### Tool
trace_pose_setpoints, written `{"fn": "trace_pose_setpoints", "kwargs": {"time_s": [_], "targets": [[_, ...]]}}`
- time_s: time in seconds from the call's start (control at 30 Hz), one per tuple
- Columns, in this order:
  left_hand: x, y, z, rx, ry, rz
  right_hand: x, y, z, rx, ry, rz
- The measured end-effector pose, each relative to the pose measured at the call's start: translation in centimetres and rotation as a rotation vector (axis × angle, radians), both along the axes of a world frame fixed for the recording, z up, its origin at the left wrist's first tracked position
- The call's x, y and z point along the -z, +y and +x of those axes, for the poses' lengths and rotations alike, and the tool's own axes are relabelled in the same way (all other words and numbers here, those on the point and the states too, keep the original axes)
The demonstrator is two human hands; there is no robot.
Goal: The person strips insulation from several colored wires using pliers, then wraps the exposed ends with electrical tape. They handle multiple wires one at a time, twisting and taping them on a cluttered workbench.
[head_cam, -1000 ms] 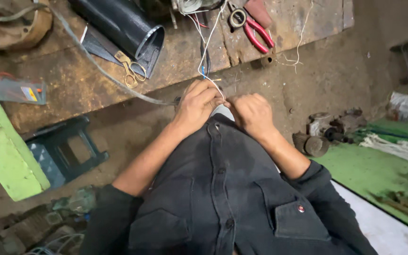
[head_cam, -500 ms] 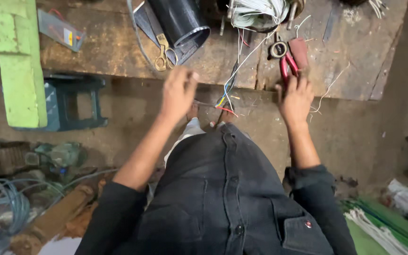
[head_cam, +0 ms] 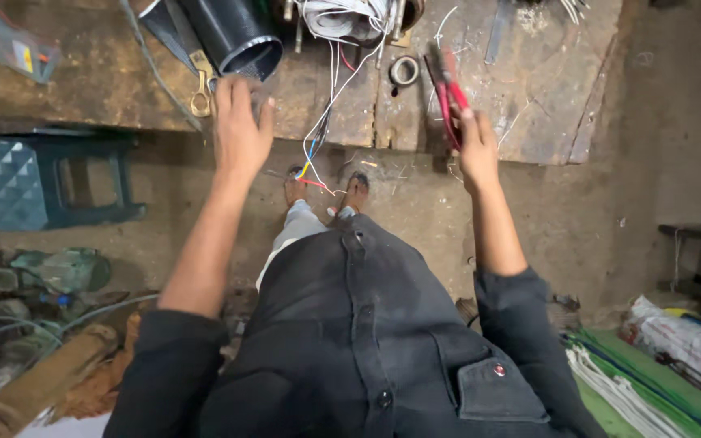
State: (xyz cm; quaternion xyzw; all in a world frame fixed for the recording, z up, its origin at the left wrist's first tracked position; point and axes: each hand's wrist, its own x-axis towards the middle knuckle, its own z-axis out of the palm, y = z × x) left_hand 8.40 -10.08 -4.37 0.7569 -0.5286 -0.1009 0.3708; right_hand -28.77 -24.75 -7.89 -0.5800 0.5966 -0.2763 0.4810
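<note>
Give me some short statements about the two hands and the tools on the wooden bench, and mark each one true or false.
1. The right hand holds the red-handled pliers. True.
2. The left hand holds the scissors. False: it is spread open on the bench edge beside them, grasping nothing.
3. The black pipe lies on the workbench. True.
4. The coloured wires lie coiled on the floor. False: they hang down over the bench edge.
5. A roll of tape lies left of the pliers. True.
</note>
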Motion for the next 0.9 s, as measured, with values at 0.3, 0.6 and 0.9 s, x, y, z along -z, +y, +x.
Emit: {"fn": "trace_pose_setpoints", "kwargs": {"time_s": [0.3,0.6,0.9], "targets": [[3.6,-6.1,3.2,-0.288,-0.198,0.121,-1.0,5.9,-4.8,-0.009,-0.429,0.245],[1.4,-4.6,8.8,-0.483,-0.033,-0.139,2.1,7.1,-7.6,0.059,-0.398,0.245],[-1.0,0.5,1.9,-0.018,0.105,-0.138,-2.3,5.5,-2.8,-0.107,-0.687,-0.007]]}}
